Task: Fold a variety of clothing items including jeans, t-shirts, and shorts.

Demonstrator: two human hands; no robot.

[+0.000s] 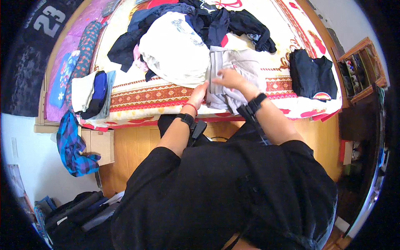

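A light grey garment (247, 62) with a ribbed waistband lies partly folded on the bed before me. My right hand (232, 78) is over it, fingers apart and slightly blurred near the band. At the garment's left edge is my left hand (199, 95), its fingers pointing away from me; whether they pinch the cloth is hard to see. Just beyond that hand spreads a white T-shirt (175, 50) with a dark line print, next to the grey garment. Both wrists wear black straps.
Behind the white shirt lies a heap of dark clothes (215, 25). Folded black shirts (309, 75) rest at the right, and a folded stack (82, 93) at the left. A plaid cloth (73, 147) hangs off the bed corner near a cardboard box (104, 147). A wooden rack (362, 70) stands at right.
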